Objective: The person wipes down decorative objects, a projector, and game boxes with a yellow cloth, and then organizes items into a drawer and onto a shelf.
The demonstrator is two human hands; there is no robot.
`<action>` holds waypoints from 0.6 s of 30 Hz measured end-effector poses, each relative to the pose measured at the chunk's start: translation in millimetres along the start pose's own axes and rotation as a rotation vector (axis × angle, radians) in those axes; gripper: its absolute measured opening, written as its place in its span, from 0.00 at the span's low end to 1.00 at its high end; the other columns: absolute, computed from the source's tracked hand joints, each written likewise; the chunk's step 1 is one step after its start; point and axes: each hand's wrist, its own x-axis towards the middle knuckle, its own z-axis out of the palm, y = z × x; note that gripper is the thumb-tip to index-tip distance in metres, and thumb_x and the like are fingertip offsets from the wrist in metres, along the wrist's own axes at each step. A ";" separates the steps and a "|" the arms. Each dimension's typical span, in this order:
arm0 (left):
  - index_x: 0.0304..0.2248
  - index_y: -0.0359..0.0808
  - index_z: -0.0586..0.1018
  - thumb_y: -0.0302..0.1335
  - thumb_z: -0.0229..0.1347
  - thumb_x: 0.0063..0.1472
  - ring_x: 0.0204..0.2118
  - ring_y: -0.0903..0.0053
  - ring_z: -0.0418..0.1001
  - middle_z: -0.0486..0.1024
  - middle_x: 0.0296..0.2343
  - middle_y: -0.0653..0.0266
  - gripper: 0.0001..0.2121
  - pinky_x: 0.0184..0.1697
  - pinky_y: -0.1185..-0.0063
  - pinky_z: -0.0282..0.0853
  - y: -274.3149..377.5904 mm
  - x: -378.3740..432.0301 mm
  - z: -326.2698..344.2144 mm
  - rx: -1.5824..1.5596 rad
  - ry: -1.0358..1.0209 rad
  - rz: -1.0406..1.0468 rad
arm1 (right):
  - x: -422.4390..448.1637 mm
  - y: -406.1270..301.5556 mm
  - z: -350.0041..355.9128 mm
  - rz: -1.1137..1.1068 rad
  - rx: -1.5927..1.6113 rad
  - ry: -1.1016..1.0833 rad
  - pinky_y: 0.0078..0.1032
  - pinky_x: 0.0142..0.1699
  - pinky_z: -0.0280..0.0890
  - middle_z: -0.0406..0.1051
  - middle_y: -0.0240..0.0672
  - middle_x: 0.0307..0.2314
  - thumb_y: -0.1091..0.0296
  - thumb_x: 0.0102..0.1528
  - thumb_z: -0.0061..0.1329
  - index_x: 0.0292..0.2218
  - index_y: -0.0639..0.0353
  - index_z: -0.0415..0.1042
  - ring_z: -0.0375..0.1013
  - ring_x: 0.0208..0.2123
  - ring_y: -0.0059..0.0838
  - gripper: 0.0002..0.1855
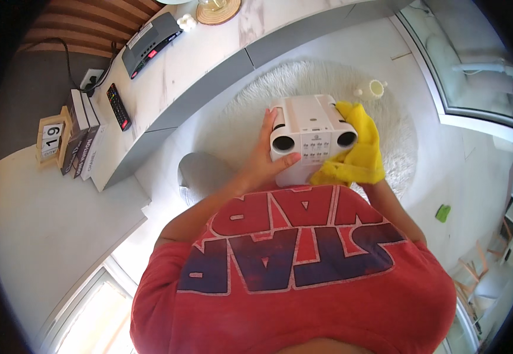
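A white boxy device [314, 117] with two round dark openings and a panel of small printed icons is held close in front of my red shirt. My left hand [268, 152] grips its left side, with the thumb across the lower front and the fingers along the side. My right hand [360, 150] is covered by a yellow cloth or mitt and presses against the device's right side and lower right corner. The fingers under the yellow fabric are hidden. Below the device hangs a pale lower part, close to the shirt.
A round shaggy white rug [300, 77] lies on the floor, with a pale cup-like vessel [375, 90] at its right. A marble-topped cabinet [212, 48] carries a router-like box [152, 44] and a remote control [118, 106]. Books [81, 137] stand at left. A green sponge [443, 213] lies right.
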 end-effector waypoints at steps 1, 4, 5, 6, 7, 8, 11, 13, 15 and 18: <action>0.58 0.32 0.39 0.40 0.61 0.48 0.61 0.62 0.37 0.32 0.57 0.41 0.49 0.60 0.74 0.38 0.2 -1.2 -1.8 0.032 -0.015 0.026 | 1.4 3.6 1.2 -0.019 -0.023 -0.013 0.28 0.43 0.62 0.67 0.37 0.35 0.55 0.32 0.61 0.43 0.66 0.64 0.67 0.37 0.31 0.39; 0.58 0.33 0.39 0.43 0.61 0.47 0.61 0.59 0.38 0.32 0.57 0.41 0.50 0.60 0.73 0.40 3.8 -7.5 -3.6 0.146 -0.026 0.089 | 10.6 24.0 11.1 -0.012 -0.025 -0.091 0.28 0.43 0.62 0.68 0.37 0.35 0.55 0.33 0.61 0.44 0.66 0.64 0.67 0.37 0.30 0.38; 0.58 0.34 0.40 0.44 0.61 0.46 0.61 0.58 0.39 0.32 0.57 0.41 0.50 0.60 0.72 0.41 5.6 -8.1 -4.3 0.190 -0.025 0.104 | 15.0 29.7 13.9 0.001 -0.006 -0.116 0.28 0.43 0.62 0.68 0.37 0.35 0.56 0.34 0.61 0.44 0.66 0.64 0.67 0.37 0.30 0.37; 0.58 0.34 0.40 0.44 0.61 0.46 0.61 0.57 0.39 0.32 0.57 0.41 0.50 0.59 0.72 0.42 6.0 -9.5 -5.2 0.233 -0.021 0.113 | 20.1 36.4 17.8 0.018 0.023 -0.147 0.27 0.43 0.62 0.68 0.37 0.35 0.56 0.34 0.61 0.44 0.66 0.64 0.67 0.37 0.30 0.37; 0.58 0.34 0.41 0.45 0.61 0.46 0.61 0.56 0.40 0.32 0.57 0.41 0.50 0.59 0.71 0.44 5.6 -12.1 -4.5 0.270 -0.017 0.119 | 24.2 41.4 19.2 0.036 0.055 -0.181 0.27 0.43 0.62 0.68 0.37 0.35 0.56 0.34 0.60 0.44 0.66 0.65 0.67 0.37 0.30 0.37; 0.58 0.35 0.41 0.45 0.61 0.45 0.60 0.56 0.41 0.33 0.57 0.41 0.50 0.59 0.71 0.44 4.6 -14.1 -4.4 0.295 -0.005 0.128 | 29.1 45.2 21.2 0.059 0.092 -0.213 0.27 0.43 0.62 0.68 0.37 0.35 0.56 0.35 0.60 0.44 0.66 0.65 0.67 0.37 0.29 0.36; 0.58 0.35 0.43 0.46 0.61 0.44 0.60 0.55 0.41 0.34 0.57 0.41 0.50 0.59 0.70 0.46 3.0 -17.6 -5.1 0.380 0.011 0.153 | 47.2 53.8 19.6 0.154 0.240 -0.328 0.27 0.43 0.62 0.69 0.36 0.36 0.57 0.36 0.60 0.44 0.66 0.65 0.67 0.37 0.28 0.35; 0.58 0.35 0.44 0.47 0.61 0.44 0.60 0.55 0.42 0.35 0.57 0.42 0.50 0.59 0.70 0.47 2.7 -22.2 -5.2 0.453 -0.003 0.158 | 67.1 60.4 17.7 0.227 0.343 -0.441 0.26 0.43 0.62 0.69 0.36 0.36 0.57 0.37 0.60 0.44 0.65 0.65 0.67 0.37 0.28 0.34; 0.58 0.35 0.44 0.46 0.61 0.45 0.60 0.55 0.42 0.37 0.57 0.43 0.49 0.59 0.71 0.47 7.5 -27.4 -4.2 0.535 -0.059 0.193 | 82.9 61.4 14.5 0.300 0.417 -0.581 0.26 0.43 0.63 0.69 0.36 0.36 0.58 0.38 0.60 0.44 0.65 0.65 0.67 0.37 0.27 0.34; 0.58 0.33 0.44 0.45 0.59 0.47 0.60 0.54 0.43 0.39 0.57 0.43 0.47 0.58 0.71 0.48 2.6 -27.4 1.4 0.587 -0.106 0.291 | 101.2 59.6 19.1 0.392 0.448 -0.807 0.26 0.43 0.63 0.70 0.36 0.36 0.59 0.39 0.59 0.44 0.65 0.65 0.67 0.37 0.26 0.33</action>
